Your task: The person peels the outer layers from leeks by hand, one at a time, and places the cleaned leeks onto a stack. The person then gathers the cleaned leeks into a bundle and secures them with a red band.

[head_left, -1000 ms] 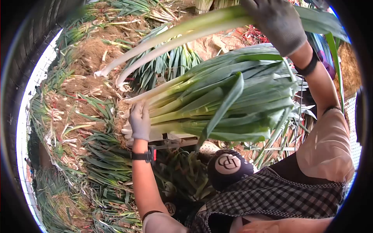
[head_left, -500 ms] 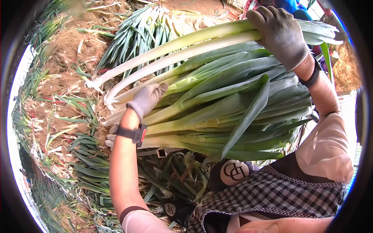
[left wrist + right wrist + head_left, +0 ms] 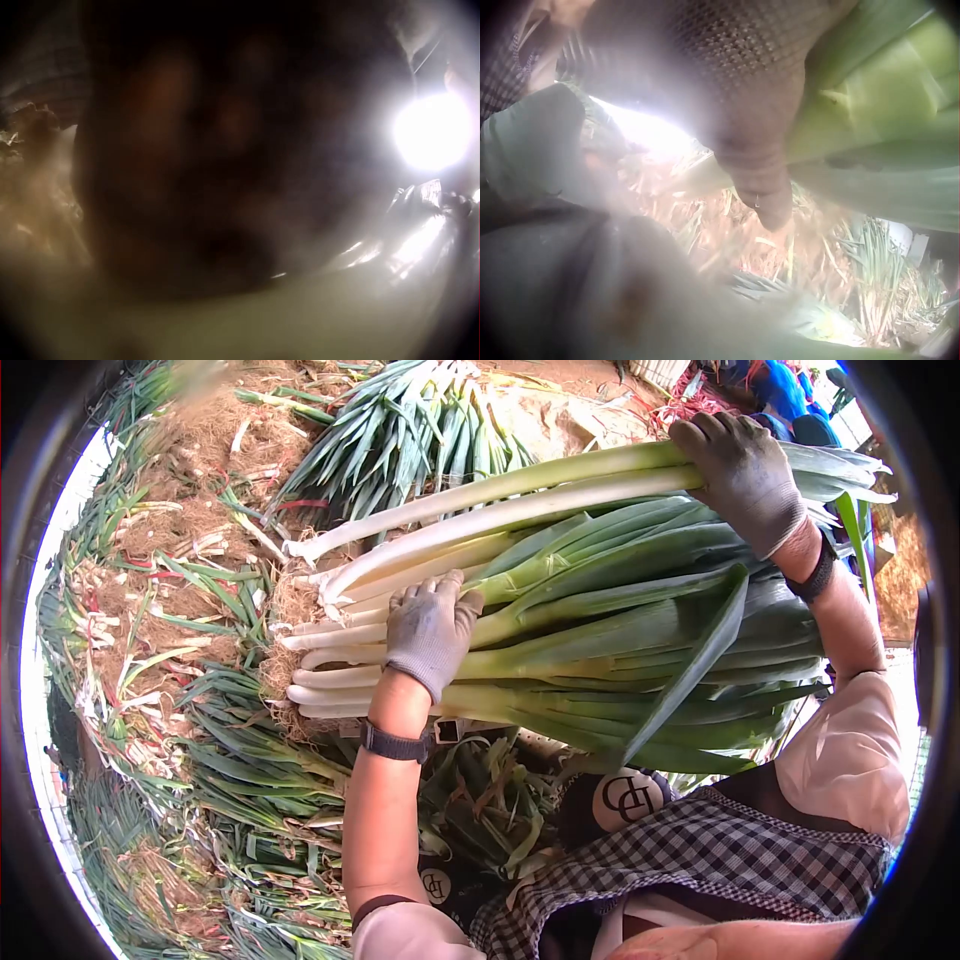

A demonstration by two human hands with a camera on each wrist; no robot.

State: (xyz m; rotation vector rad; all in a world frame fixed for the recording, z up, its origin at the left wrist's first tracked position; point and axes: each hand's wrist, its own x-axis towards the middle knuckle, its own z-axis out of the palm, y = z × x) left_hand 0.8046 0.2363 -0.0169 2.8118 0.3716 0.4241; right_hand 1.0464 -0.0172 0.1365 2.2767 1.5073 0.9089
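Two long leeks (image 3: 520, 486) with white root ends are gripped near their green leaves by my gloved right hand (image 3: 742, 482). They lie along the upper side of a thick bundle of leeks (image 3: 600, 620), white ends to the left and broad leaves to the right. Over the pale stalks of that bundle is my gloved left hand (image 3: 432, 632), its fingers bent down round them. Its fingertips are hidden. In the right wrist view, the knit glove (image 3: 742, 67) is close to a green leek stalk (image 3: 885, 90). The left wrist view is mostly dark and blurred.
More leeks (image 3: 410, 435) lie in a heap beyond the bundle, and others (image 3: 260, 750) to the left among roots and soil. Loose leaves (image 3: 480, 800) lie beneath the near side. A pale basket (image 3: 658, 372) and red strings (image 3: 700, 398) are at the back.
My right hand has lowered the two leeks onto the bundle's upper side. The left hand has gone from the root end to farther right along the stalks, fingers now bent over them.
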